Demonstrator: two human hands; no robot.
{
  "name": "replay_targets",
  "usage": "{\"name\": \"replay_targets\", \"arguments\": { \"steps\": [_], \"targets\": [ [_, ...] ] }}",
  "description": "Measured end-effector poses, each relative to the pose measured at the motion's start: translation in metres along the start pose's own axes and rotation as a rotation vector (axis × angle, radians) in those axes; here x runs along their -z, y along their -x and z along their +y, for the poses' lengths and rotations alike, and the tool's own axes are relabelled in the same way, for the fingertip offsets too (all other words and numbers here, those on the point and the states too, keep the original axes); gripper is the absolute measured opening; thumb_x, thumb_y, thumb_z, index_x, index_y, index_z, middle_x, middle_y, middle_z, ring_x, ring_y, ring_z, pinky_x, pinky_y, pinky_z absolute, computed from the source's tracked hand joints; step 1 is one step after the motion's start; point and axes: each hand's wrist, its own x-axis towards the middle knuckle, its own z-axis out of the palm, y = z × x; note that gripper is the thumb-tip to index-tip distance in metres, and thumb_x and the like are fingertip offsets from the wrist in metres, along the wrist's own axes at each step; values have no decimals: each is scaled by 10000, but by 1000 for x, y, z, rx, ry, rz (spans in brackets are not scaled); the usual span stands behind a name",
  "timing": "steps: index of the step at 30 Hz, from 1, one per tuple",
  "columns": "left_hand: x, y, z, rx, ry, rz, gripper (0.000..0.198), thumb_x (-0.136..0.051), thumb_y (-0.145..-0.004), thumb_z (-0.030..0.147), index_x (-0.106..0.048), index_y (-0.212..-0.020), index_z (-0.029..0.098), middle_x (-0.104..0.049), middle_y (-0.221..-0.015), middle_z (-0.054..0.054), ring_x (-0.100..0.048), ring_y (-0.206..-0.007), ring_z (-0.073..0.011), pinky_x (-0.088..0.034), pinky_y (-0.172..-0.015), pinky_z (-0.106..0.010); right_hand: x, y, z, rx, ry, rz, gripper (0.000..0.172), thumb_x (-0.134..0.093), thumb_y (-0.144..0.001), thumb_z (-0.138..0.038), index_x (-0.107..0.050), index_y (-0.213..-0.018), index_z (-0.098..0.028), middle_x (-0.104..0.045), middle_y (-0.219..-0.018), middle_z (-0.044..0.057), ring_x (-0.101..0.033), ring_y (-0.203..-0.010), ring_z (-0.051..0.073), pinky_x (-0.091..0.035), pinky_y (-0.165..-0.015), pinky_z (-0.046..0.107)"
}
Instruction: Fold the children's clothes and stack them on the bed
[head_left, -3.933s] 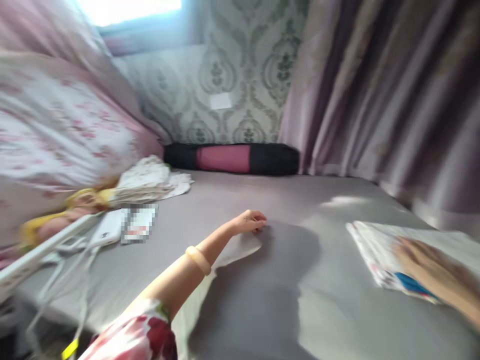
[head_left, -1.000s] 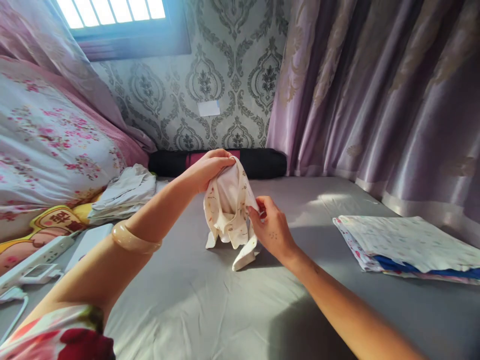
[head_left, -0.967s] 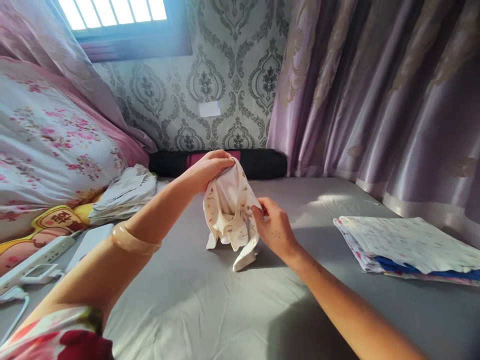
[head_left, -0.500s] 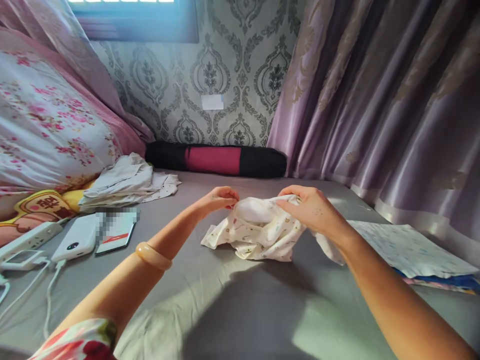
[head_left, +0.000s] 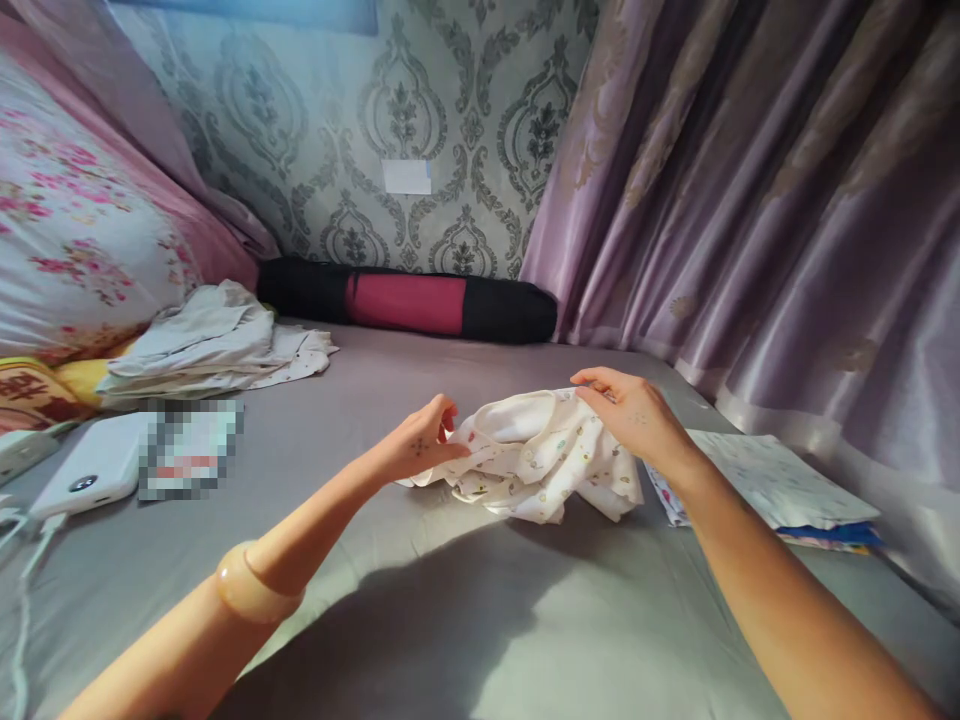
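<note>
A small white shirt (head_left: 525,465) is held between two hands, above the grey bed (head_left: 352,620), and its lower part seems to be rested on the sheet. By the grip of the left hand (head_left: 411,443) one side of the shirt is pinched, with the thumb on the near face. By the grip of the right hand (head_left: 637,415) the opposite upper edge is pinched, a little higher. Both grips are therefore closed on cloth, and the round neck opening is spread between them.

For this holding to be done well, an equal and gentle pull should be given from both grips, because such thin cloth could probably be stretched at the neck. The two pinches are best brought to the same height, so that the bunched front between them may hang flat.

The cloth looks soft and light, with small coloured figures printed on it; the inside, seen through the neck, is plain white. Many loose creases are formed below the grips. Beyond the right grip, to its right, a flat stack of folded cloths (head_left: 780,480) with neat edges is placed. Far left of the left grip, a looser pile of pale clothes (head_left: 202,345) is seen. Behind both grips, a long round bag (head_left: 409,303), black with a red middle, is laid along the wall.
</note>
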Motion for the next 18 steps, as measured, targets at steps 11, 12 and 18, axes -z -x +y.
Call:
{"name": "replay_targets", "arguments": {
  "steps": [11, 12, 18],
  "targets": [
    [6, -5, 12, 37, -28, 205, 122, -577, -786, 355, -631, -798, 247, -720, -783, -17, -667, -748, -202, -485, -691, -292, 12, 5, -3, 51, -60, -79, 207, -615, -844, -301, -759, -980, -242, -708, -939, 24, -656, -851, 176, -477, -787, 285],
    [9, -6, 14, 38, -24, 225, 133, -582, -781, 361, -643, -796, 244, -723, -781, -19, -670, -750, -204, -487, -696, -293, 14, 5, -4, 58, -57, -87, 211, -614, -846, -304, -760, -986, -245, -707, -938, 22, -656, -842, 173, -478, -779, 282],
    [29, -6, 23, 39, 2, 402, 185, -610, -742, 368, -667, -811, 206, -719, -785, -43, -661, -753, -204, -484, -680, -272, 16, -1, -11, 146, 70, -6, 214, -584, -873, -314, -758, -988, -265, -698, -898, 21, -649, -819, 189, -475, -787, 301]
  ]
}}
